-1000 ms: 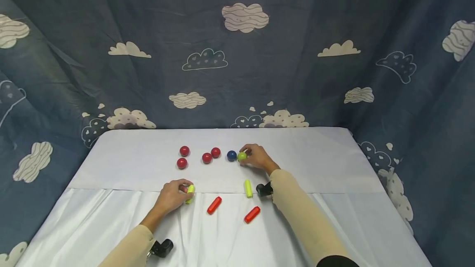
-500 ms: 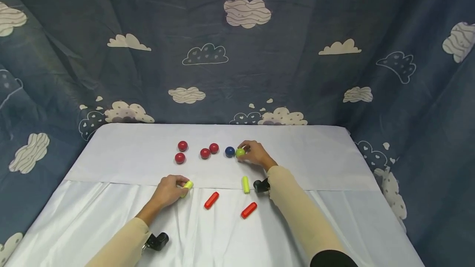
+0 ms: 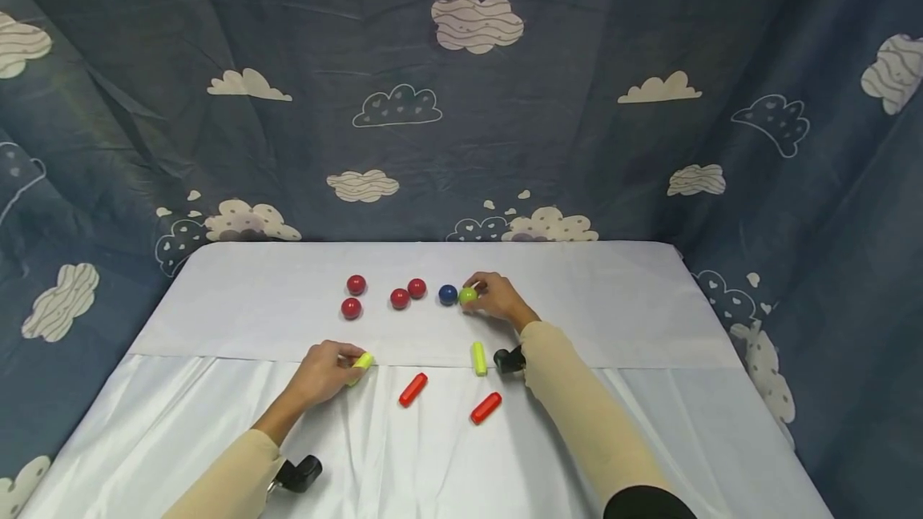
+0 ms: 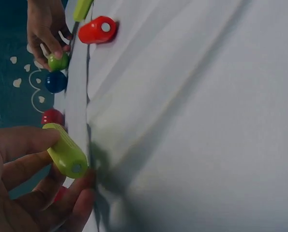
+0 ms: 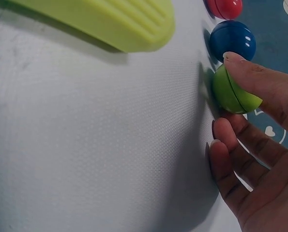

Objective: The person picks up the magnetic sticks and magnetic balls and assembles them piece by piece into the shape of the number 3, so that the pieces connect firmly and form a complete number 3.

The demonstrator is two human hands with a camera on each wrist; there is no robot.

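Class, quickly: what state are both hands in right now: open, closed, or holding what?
Left hand: holding a yellow-green rod.
Right hand: holding a green ball.

A dark blue fabric backdrop (image 3: 562,158) is hung behind and beside a white tablecloth (image 3: 634,303). On it are printed a wavy-lined cloud (image 3: 477,24) near the top centre, plain clouds (image 3: 659,88) to either side, and outlined clouds (image 3: 397,106). The tablecloth is crossed by a straight line and creased in front.

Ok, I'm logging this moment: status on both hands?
Left hand pinching yellow rod. Right hand pinching green ball, beside blue ball. Nothing visibly blocking either.
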